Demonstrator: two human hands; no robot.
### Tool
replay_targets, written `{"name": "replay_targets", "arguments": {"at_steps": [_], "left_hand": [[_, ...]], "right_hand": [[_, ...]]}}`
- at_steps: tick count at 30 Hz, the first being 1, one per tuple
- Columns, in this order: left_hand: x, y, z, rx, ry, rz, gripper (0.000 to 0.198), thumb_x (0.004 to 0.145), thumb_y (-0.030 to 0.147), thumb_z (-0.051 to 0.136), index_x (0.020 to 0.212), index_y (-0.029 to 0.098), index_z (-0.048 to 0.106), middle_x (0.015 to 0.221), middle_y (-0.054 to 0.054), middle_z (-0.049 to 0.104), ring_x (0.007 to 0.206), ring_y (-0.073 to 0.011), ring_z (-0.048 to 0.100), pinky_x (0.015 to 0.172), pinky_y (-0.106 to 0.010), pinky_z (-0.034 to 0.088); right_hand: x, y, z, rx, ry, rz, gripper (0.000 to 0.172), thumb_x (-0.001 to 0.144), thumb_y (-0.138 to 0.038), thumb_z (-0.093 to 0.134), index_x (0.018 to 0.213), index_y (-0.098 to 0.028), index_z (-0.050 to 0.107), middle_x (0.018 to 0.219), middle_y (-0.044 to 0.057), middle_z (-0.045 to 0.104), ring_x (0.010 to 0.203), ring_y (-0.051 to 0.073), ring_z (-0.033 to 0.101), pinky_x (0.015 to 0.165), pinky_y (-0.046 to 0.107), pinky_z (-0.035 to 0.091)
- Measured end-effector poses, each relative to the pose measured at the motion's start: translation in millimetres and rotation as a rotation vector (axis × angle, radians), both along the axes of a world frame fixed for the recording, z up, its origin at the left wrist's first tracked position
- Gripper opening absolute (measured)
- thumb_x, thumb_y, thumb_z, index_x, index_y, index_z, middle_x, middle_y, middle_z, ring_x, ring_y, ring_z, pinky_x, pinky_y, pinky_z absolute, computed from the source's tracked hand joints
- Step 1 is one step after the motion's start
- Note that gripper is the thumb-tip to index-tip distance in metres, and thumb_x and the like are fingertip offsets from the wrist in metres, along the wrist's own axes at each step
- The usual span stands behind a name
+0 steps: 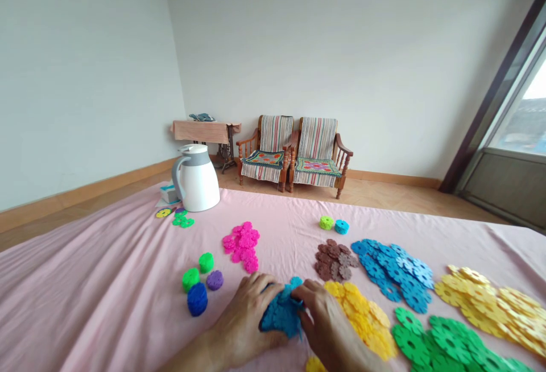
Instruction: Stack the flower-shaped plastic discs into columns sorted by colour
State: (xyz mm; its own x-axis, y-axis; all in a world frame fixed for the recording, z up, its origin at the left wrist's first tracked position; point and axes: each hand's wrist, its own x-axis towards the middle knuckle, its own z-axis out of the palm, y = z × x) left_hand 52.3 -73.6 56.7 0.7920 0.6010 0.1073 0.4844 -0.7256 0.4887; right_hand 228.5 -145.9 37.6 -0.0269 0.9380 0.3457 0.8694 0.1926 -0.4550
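Note:
Teal-blue flower-shaped plastic discs (pixel 284 312) lie in a bunch on the pink cloth, between my two hands. My left hand (pixel 245 309) curves round the bunch from the left, thumb at the near side and fingers at the far side. From the right, my right hand (pixel 319 318) has its fingers bent and pinched on discs at the bunch's right edge. The fingers hide part of the discs there. Just right of my right hand is a pile of yellow-orange discs (pixel 362 321). Left of my left hand stands a dark blue disc stack (pixel 197 299).
Beyond the hands lie pink discs (pixel 245 244) and brown discs (pixel 333 261). Blue discs (pixel 392 269), green discs (pixel 447 341) and pale yellow discs (pixel 490 304) spread to the right. Small green stacks (pixel 206 262) and a purple stack (pixel 215 280) stand left. A white jug (pixel 199 181) is farther back.

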Motion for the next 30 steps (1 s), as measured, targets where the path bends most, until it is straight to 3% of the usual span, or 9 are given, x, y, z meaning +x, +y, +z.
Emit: {"name": "replay_targets", "arguments": {"at_steps": [4,9,14,19,25,30], "left_hand": [[0.2,0.9,3.1,-0.013,-0.021,-0.014,0.065,0.062,0.048,0.078,0.119,0.03,0.053,0.116,-0.003,0.054,0.105,-0.0257,0.047,0.091,-0.036,0.036],[-1.4,4.2,3.2,-0.036,-0.034,-0.05,0.068,0.063,0.06,0.072,0.12,0.027,0.053,0.115,-0.004,0.055,0.104,-0.0263,0.047,0.09,-0.036,0.036],[-1.6,4.8,4.1,-0.044,-0.032,-0.045,0.07,0.063,0.061,0.071,0.121,0.026,0.052,0.116,-0.006,0.055,0.104,-0.0274,0.047,0.09,-0.038,0.035],[-2.2,3.0,8.0,-0.051,-0.033,-0.054,0.069,0.065,0.062,0.07,0.121,0.027,0.053,0.113,-0.005,0.055,0.103,-0.0269,0.047,0.091,-0.039,0.036],[-3.1,3.9,7.7,-0.079,-0.038,-0.02,0.073,0.064,0.058,0.073,0.124,0.024,0.051,0.118,-0.007,0.053,0.108,-0.0278,0.046,0.096,-0.041,0.034],[-4.2,6.2,3.2,-0.103,-0.097,0.018,0.06,0.07,0.049,0.072,0.122,0.026,0.052,0.114,-0.004,0.056,0.107,-0.0252,0.047,0.095,-0.036,0.035]], "right_hand": [[4.0,0.4,-5.8,-0.044,0.118,-0.001,0.025,0.073,-0.004,0.05,0.089,-0.019,0.063,0.084,0.004,0.065,0.078,0.016,0.06,0.071,0.024,0.043],[16.6,2.9,-9.1,-0.082,0.217,-0.001,0.015,0.077,-0.012,0.05,0.078,-0.019,0.063,0.074,0.002,0.063,0.07,0.014,0.058,0.066,0.024,0.04],[19.7,9.1,0.0,-0.178,0.272,-0.032,0.009,0.072,-0.014,0.056,0.072,-0.018,0.064,0.067,-0.001,0.061,0.063,0.012,0.055,0.058,0.022,0.036],[22.7,18.1,13.9,-0.265,0.297,0.073,0.015,0.067,-0.011,0.055,0.067,-0.02,0.067,0.063,-0.002,0.062,0.059,0.011,0.053,0.055,0.02,0.034],[28.4,61.7,25.6,-0.151,0.287,-0.085,0.013,0.071,-0.017,0.054,0.076,-0.018,0.066,0.061,-0.001,0.063,0.058,0.012,0.055,0.054,0.021,0.035],[20.8,98.3,16.9,-0.17,0.241,-0.155,0.01,0.068,-0.012,0.054,0.068,-0.017,0.062,0.058,0.0,0.063,0.057,0.012,0.056,0.052,0.02,0.035]]}}
